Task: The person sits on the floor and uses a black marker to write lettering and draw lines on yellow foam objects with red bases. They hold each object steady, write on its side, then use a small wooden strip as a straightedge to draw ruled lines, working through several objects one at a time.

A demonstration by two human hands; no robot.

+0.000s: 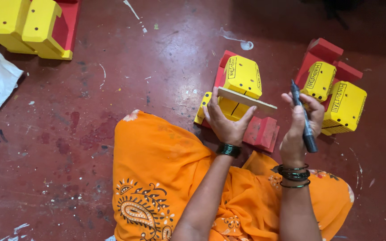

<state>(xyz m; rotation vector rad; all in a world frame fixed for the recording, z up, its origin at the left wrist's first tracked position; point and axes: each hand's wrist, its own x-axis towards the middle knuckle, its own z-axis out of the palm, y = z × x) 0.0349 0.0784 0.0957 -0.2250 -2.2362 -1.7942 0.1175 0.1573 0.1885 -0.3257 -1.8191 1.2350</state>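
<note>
2 hands: left hand [225,121] grips wooden strip [246,100]; right hand [299,122] grips marker [304,122].

Yellow-and-red wooden toy trucks [242,78] are showing black lettering; orange cloth [157,160] is displaying paisley print; the marker [304,118] is appearing black, the floor [68,134] maroon.
</note>
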